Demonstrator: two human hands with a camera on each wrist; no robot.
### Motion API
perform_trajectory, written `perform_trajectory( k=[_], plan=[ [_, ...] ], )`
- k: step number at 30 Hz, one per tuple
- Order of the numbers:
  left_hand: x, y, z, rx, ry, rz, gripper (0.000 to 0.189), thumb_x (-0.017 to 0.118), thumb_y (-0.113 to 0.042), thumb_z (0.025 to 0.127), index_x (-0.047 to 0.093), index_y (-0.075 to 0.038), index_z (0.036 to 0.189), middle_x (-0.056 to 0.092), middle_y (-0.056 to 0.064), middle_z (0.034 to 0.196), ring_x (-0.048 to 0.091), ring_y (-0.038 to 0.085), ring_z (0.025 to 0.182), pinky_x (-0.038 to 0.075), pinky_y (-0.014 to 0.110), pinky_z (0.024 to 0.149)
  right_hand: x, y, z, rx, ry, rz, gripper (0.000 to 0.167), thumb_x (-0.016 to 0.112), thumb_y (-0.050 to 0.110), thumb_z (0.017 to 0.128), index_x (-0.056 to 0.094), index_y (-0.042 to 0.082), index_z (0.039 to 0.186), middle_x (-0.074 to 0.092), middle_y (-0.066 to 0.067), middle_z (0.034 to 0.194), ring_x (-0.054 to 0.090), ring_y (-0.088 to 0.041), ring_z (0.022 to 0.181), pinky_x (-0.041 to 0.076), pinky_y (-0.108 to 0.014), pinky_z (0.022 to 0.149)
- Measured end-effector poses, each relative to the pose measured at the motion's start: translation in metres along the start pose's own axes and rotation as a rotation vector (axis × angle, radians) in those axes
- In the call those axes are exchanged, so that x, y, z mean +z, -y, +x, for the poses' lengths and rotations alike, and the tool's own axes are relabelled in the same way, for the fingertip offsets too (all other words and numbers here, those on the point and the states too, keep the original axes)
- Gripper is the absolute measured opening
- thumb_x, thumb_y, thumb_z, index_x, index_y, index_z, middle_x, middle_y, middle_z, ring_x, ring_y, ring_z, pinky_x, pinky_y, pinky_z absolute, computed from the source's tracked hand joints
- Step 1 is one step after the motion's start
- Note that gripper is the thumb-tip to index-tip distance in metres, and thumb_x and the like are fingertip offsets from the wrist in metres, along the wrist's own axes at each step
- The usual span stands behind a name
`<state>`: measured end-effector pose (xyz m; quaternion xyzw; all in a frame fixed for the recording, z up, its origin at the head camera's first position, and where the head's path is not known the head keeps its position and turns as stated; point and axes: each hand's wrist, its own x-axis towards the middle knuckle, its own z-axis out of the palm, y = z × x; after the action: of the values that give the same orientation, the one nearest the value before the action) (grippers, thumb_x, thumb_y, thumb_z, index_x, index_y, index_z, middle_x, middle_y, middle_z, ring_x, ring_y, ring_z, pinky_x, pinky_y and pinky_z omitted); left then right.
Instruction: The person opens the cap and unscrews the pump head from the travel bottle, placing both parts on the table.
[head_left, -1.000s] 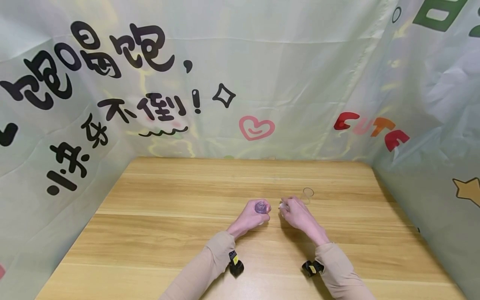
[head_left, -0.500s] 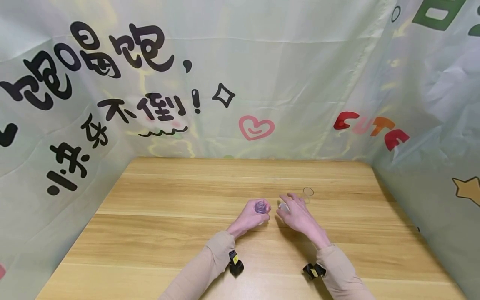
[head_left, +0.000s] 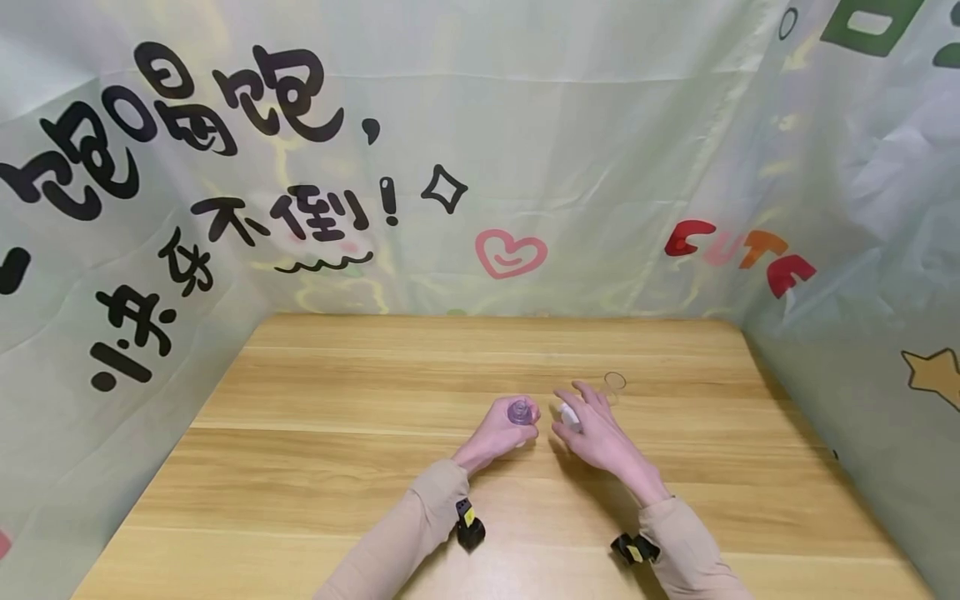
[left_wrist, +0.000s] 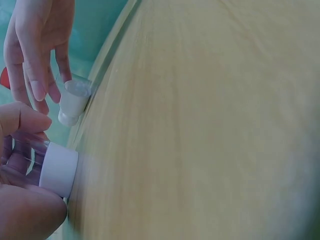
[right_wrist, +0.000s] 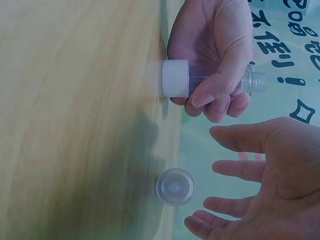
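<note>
My left hand grips a transparent, purple-tinted bottle around its body. The bottle is upright with its uncapped neck on top, and its white base shows below the fingers in the right wrist view. Just to the right, a small white bottle top stands on the table. My right hand is beside it with fingers spread, apart from the bottle top in the right wrist view. From the left wrist view the bottle top looks narrower at its lower end.
Behind my right hand, a thin dark ring outline with a faint see-through shape beneath it is on the wooden table. Printed cloth walls enclose the back and both sides. Each wrist wears a black camera.
My right hand has let go of the white bottle top; its fingers have straightened and spread, and the hand has drawn slightly back. The left hand stays put with the bottle.
</note>
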<state>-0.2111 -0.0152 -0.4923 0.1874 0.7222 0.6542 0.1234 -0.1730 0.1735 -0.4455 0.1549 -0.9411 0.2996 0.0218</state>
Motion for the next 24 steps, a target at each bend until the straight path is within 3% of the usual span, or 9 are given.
perform_trajectory(
  k=[5, 11, 14, 19, 24],
  plan=[
    [-0.002, -0.001, 0.000, -0.005, 0.010, -0.035, 0.032, 0.061, 0.012, 0.072, 0.057, 0.014, 0.104, 0.061, 0.023, 0.095, 0.055, 0.011, 0.080, 0.048, 0.022, 0.079, -0.001, 0.000, -0.002, -0.031, -0.018, -0.001, 0.054, 0.066, 0.017, 0.093, 0.051, -0.001, 0.142, 0.032, -0.037, 0.153, 0.030, -0.061, 0.140, 0.031, -0.076, 0.107],
    [-0.004, 0.001, -0.001, -0.041, 0.043, -0.112, 0.047, 0.072, 0.008, 0.078, 0.051, 0.010, 0.120, 0.061, 0.010, 0.095, 0.060, 0.010, 0.084, 0.053, 0.023, 0.080, -0.003, 0.000, -0.005, -0.043, -0.025, 0.001, 0.054, 0.066, 0.017, 0.093, 0.051, -0.001, 0.142, 0.032, -0.037, 0.154, 0.030, -0.060, 0.140, 0.031, -0.077, 0.106],
    [-0.004, 0.000, -0.001, -0.050, 0.041, -0.115, 0.060, 0.077, 0.005, 0.077, 0.048, 0.007, 0.130, 0.066, 0.013, 0.099, 0.064, 0.015, 0.089, 0.054, 0.026, 0.086, -0.005, 0.000, -0.005, -0.054, -0.034, 0.002, 0.054, 0.066, 0.016, 0.093, 0.051, -0.002, 0.142, 0.031, -0.036, 0.154, 0.030, -0.060, 0.140, 0.032, -0.077, 0.105],
    [-0.008, -0.004, -0.006, -0.064, 0.075, -0.086, 0.079, 0.081, 0.000, 0.077, 0.040, -0.002, 0.145, 0.066, 0.020, 0.127, 0.064, 0.030, 0.117, 0.047, 0.037, 0.108, -0.008, -0.002, -0.007, -0.070, -0.066, 0.016, 0.053, 0.066, 0.015, 0.094, 0.051, -0.001, 0.142, 0.031, -0.034, 0.155, 0.030, -0.057, 0.141, 0.031, -0.077, 0.106],
    [-0.021, -0.007, -0.015, -0.084, 0.143, -0.020, 0.091, 0.080, 0.002, 0.076, 0.033, -0.008, 0.152, 0.055, 0.016, 0.146, 0.050, 0.035, 0.137, 0.037, 0.050, 0.117, -0.014, -0.008, -0.009, -0.056, -0.103, 0.055, 0.055, 0.068, 0.017, 0.093, 0.050, 0.001, 0.143, 0.028, -0.032, 0.157, 0.027, -0.056, 0.142, 0.029, -0.077, 0.106]
  ],
)
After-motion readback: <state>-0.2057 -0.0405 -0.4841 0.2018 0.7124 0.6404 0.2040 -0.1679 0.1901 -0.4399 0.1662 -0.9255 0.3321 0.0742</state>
